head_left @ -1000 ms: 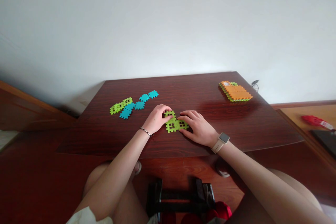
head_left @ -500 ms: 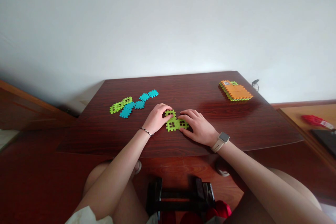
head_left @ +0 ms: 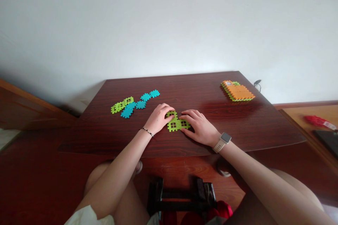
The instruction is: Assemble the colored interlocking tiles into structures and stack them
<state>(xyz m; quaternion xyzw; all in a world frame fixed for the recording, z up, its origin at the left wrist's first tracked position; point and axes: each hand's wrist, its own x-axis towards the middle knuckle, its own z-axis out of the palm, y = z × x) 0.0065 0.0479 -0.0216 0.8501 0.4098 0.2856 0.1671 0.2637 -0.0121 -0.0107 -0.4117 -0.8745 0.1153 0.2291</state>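
**Lime-green tile piece held between my 2 hands.** The lime-green waffle-block tiles lie flat near the middle of the front edge of the desk. My left hand, a beaded bracelet at its wrist, meets the piece from the left; its fingers lie together, curled against the upper left corner. My right hand, a pale wristwatch on its wrist, meets the piece from the right; its fingers sit slightly apart along the upper right edge. The opposed placement of the 2 hands appears to steady the piece against sliding, though I cannot tell whether either is clamping it. Toward the back left of the desk, teal tiles lie end to end and overlap a short strip of green tiles. Near the back right corner sits a stack of orange and green tiles, mirrored faintly in the glossy reddish-brown wood grain. Behind the desk rises a white wall; to the right, a red object lies on a lower wooden surface.
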